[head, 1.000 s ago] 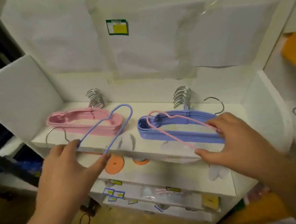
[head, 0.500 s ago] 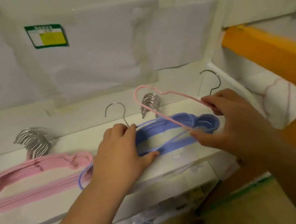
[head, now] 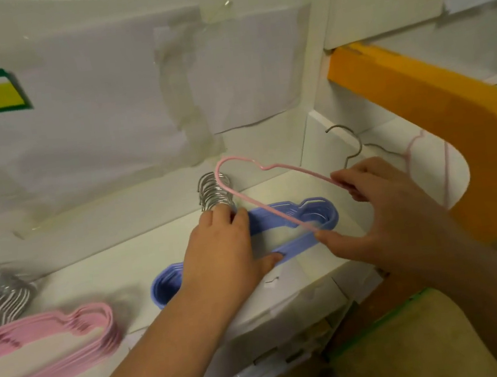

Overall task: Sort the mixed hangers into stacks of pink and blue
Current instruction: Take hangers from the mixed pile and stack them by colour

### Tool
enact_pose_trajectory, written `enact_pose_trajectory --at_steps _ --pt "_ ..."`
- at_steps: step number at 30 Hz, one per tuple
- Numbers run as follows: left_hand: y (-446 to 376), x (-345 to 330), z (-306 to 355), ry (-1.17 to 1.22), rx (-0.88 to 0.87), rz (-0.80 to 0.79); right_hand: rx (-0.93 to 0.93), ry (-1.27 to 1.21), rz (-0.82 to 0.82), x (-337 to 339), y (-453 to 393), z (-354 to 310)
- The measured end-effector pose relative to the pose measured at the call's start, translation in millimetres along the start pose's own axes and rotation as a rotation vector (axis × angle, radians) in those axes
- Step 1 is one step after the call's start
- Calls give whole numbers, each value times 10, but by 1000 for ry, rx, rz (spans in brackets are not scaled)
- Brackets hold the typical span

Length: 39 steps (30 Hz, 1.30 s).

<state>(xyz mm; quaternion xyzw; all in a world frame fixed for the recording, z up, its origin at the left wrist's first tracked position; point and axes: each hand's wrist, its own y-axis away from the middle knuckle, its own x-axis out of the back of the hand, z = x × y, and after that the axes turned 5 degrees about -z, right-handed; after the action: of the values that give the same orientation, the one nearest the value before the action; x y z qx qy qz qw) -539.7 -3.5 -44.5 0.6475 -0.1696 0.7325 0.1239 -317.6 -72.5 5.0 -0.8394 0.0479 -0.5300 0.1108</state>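
Pinching the pink hanger [head: 277, 197], the right hand [head: 384, 221] is clearing it off while the left hand [head: 224, 254] is pressing flat, steadying the blue stack [head: 314, 220] near the shelf's [head: 142, 253] right edge.

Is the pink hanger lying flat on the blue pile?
No, tilted up. The right hand pinches the pink hanger, its far end raised above the blue stack.

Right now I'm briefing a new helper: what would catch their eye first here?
A lone pink hanger, held tilted in the right hand, stands over the blue stack at mid-shelf. The left hand rests on that stack beside its metal hooks. The pink stack lies at lower left, and an orange block looms at right.
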Motion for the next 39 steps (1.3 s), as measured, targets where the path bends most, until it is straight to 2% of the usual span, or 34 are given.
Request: enact_pose_trajectory --at_steps 6,11,18,22,32,39 --pt "68 10 -9 -2 26 -16 58 11 -26 -15 -149 -30" --pt "366 180 -350 45 104 46 135 -11 -11 -70 -255 -223" --pt "1128 440 -1086 61 361 132 325 -11 -54 -351 -370 -761" --pt "1506 506 -1388 107 522 131 419 -39 -99 -533 -459 -1056" --pt "2065 575 -1570 145 769 117 571 -80 -254 -879 -768 -1624" --pt "2462 601 -1977 141 914 151 639 -36 -364 -1250 -783 -2137"
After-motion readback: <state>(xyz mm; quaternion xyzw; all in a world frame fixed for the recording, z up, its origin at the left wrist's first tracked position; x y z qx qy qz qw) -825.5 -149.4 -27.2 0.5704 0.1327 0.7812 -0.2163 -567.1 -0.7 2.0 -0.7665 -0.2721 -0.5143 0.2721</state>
